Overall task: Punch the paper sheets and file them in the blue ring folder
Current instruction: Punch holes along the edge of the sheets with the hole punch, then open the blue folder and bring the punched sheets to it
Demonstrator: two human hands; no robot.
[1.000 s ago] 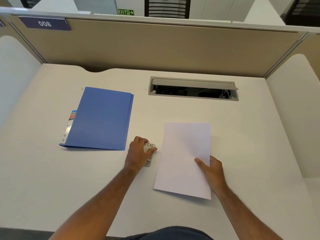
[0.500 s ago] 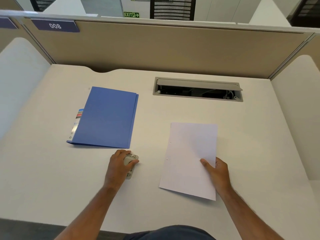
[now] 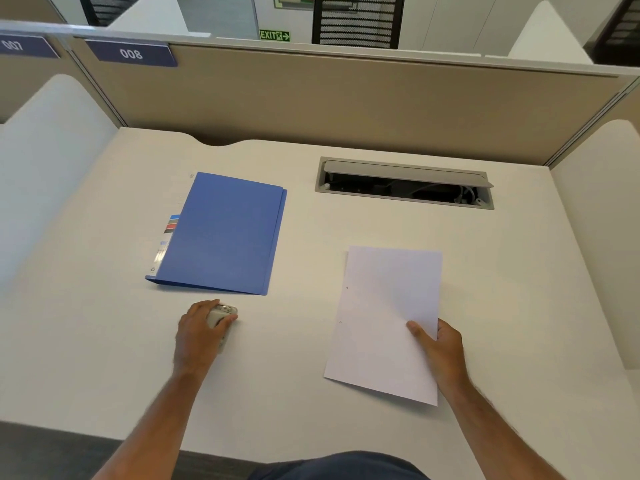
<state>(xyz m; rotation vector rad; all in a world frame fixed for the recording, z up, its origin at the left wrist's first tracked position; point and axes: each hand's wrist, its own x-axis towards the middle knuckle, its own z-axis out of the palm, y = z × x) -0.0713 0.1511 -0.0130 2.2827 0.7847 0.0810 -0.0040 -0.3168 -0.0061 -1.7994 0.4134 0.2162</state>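
The blue ring folder [image 3: 227, 233] lies closed on the left half of the desk, a label strip showing at its left edge. Just in front of it my left hand [image 3: 199, 332] grips a small grey hole punch [image 3: 221, 318] that rests on the desk. To the right lie the white paper sheets [image 3: 384, 317], with two small punched holes along their left edge. My right hand [image 3: 440, 351] pinches the sheets at their right edge, thumb on top.
The cream desk [image 3: 104, 341] has an open grey cable tray [image 3: 403, 183] set in at the back right. A beige partition [image 3: 346, 98] closes off the rear, with white side screens left and right.
My left hand has slid the hole punch away from the sheets' left edge, leftward to a spot in front of the folder. My right hand keeps its hold on the sheets.
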